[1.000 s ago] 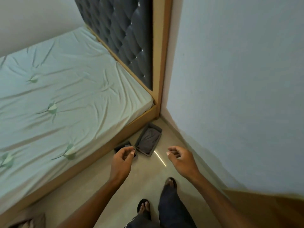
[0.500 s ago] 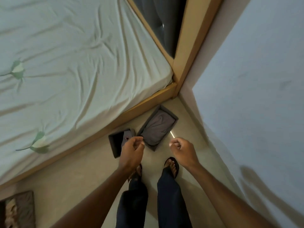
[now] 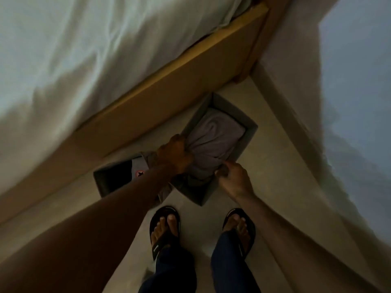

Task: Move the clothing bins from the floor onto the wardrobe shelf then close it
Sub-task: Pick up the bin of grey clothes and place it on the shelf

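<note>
Hands meet at the near end of the larger grey fabric bin [image 3: 248,142], which sits on the floor [image 3: 275,176] beside the bed frame [image 3: 169,81], long axis running from seven to one o'clock. The left hand [image 3: 175,155] is clenched over the bunched grey garment [image 3: 213,142] at the bin's nine o'clock rim; the right hand [image 3: 234,180] pinches cloth or rim at the five o'clock edge, which of the two I cannot tell. A smaller dark bin [image 3: 110,178] lies at nine o'clock, touching or just beside. Both hands look equally near, so a two-handed lift seems likely.
</note>
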A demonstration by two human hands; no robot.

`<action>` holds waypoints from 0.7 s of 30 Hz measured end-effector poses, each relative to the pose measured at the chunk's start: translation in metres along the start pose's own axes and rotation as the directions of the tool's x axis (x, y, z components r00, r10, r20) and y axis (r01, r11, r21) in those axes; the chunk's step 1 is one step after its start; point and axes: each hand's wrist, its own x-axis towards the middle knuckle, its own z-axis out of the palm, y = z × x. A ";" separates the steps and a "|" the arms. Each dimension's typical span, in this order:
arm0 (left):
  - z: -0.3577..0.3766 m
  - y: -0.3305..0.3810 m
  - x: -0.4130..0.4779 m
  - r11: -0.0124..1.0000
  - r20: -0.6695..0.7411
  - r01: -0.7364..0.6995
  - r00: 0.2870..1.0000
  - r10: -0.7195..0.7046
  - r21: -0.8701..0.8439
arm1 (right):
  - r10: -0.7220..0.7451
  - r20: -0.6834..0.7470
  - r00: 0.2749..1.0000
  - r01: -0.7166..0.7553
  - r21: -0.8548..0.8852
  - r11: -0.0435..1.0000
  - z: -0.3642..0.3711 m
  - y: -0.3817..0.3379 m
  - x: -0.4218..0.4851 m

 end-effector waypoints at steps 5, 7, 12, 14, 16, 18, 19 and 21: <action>-0.005 0.005 -0.006 0.987 0.031 -0.083 0.996 0.088 -0.139 | 0.028 -0.080 0.996 -0.029 -0.012 1.000 -0.011 -0.003 -0.011; -0.018 0.014 -0.033 0.980 0.030 -0.143 0.989 0.148 -0.142 | 0.038 -0.082 0.996 -0.038 0.002 0.999 -0.027 -0.007 -0.038; -0.072 0.050 -0.139 0.960 0.063 -0.270 0.960 0.274 -0.071 | 0.060 -0.096 0.994 -0.063 -0.033 0.997 -0.088 -0.036 -0.152; -0.098 0.067 -0.199 0.954 0.103 -0.296 0.948 0.300 -0.049 | 0.078 -0.094 0.992 -0.081 -0.034 0.996 -0.116 -0.054 -0.212; -0.121 0.081 -0.254 0.952 0.134 -0.301 0.943 0.306 -0.054 | 0.100 -0.139 0.985 -0.104 -0.021 0.994 -0.142 -0.069 -0.274; -0.146 0.095 -0.322 0.949 0.197 -0.307 0.928 0.316 -0.074 | 0.143 -0.183 0.973 -0.140 0.031 0.990 -0.163 -0.089 -0.351; -0.155 0.100 -0.345 0.946 0.225 -0.317 0.920 0.322 -0.061 | 0.147 -0.195 0.970 -0.141 0.043 0.989 -0.167 -0.095 -0.375; -0.174 0.108 -0.403 0.925 0.282 -0.377 0.884 0.372 -0.038 | 0.159 -0.248 0.956 -0.147 0.066 0.987 -0.180 -0.110 -0.443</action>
